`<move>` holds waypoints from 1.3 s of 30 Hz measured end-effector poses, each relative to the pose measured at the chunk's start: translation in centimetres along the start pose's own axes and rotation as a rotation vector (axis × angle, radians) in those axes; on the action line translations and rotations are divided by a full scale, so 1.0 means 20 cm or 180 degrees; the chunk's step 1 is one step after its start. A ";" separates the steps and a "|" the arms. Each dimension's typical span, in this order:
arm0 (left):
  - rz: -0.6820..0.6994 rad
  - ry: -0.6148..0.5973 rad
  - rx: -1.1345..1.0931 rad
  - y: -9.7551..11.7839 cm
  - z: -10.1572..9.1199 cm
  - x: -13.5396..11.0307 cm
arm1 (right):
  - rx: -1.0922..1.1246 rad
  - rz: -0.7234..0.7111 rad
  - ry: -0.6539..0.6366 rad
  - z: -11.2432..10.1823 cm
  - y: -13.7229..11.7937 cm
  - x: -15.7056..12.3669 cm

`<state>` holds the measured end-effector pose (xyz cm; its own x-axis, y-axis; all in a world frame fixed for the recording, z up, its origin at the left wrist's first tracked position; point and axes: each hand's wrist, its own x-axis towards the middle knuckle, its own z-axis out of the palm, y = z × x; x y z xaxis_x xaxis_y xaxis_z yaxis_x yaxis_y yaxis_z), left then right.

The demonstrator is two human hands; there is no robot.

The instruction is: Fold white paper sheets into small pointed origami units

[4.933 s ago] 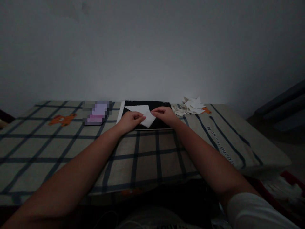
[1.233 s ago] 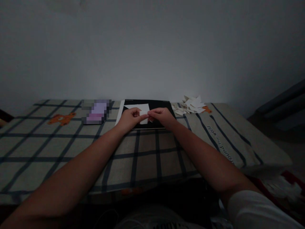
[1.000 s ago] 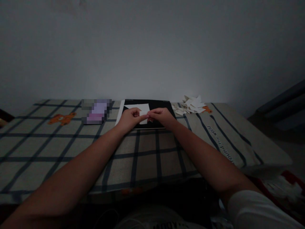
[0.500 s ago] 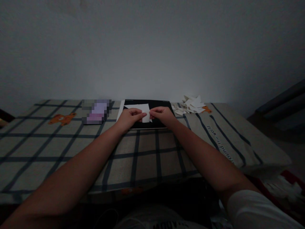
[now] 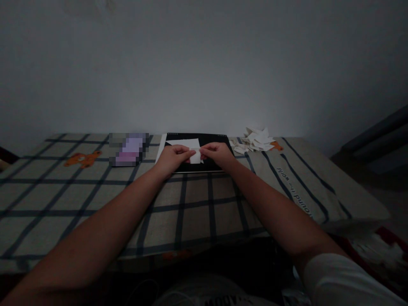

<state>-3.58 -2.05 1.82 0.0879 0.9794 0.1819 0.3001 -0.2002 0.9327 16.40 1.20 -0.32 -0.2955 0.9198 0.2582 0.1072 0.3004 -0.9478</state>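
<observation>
A small white folded paper (image 5: 195,157) is pinched between both my hands above a black board (image 5: 216,140) at the far middle of the table. My left hand (image 5: 172,157) grips its left side and my right hand (image 5: 217,153) grips its right side. Just behind the hands a larger white sheet (image 5: 182,143) lies flat on the board. My fingers cover parts of the folded paper.
A checked tablecloth (image 5: 95,199) with orange bear prints covers the table against a plain wall. A heap of folded white paper pieces (image 5: 255,140) lies at the far right. A blurred purple item (image 5: 129,149) sits to the left of the board.
The paper was a wide open piece 4.9 s ago and is now folded much smaller. Over the last second it shifted slightly right between my fingers; my hands stay close together.
</observation>
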 end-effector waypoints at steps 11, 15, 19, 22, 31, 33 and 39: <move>0.0141 0.0032 -0.0189 0.02 0.00 0.00 | 0.0011 -0.0010 -0.0045 0.00 -0.01 0.00; 0.0030 -0.0001 -0.0446 0.01 0.01 0.00 | 0.0084 -0.0030 0.0038 0.00 -0.02 0.00; -0.0183 -0.0268 -0.0567 0.00 0.00 0.01 | 0.0116 -0.0040 0.0187 -0.01 -0.02 0.00; -0.0135 -0.0123 -0.0184 0.00 -0.01 0.01 | 0.0261 0.0099 0.0188 0.00 -0.02 0.00; -0.0095 0.0023 -0.0164 0.02 0.00 0.00 | 0.0450 0.0344 -0.0029 0.00 -0.01 0.01; -0.0299 -0.0188 -0.0468 0.02 0.01 0.00 | 0.0407 0.0347 0.0092 -0.01 -0.01 0.01; -0.0490 -0.0292 -0.0716 0.02 0.01 0.01 | 0.0504 0.0386 0.0125 0.00 -0.04 0.00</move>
<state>-3.19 -1.89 2.12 0.1462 0.9892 0.0136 0.0991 -0.0283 0.9947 16.24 1.04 0.45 -0.2518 0.9569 0.1446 -0.0117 0.1464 -0.9892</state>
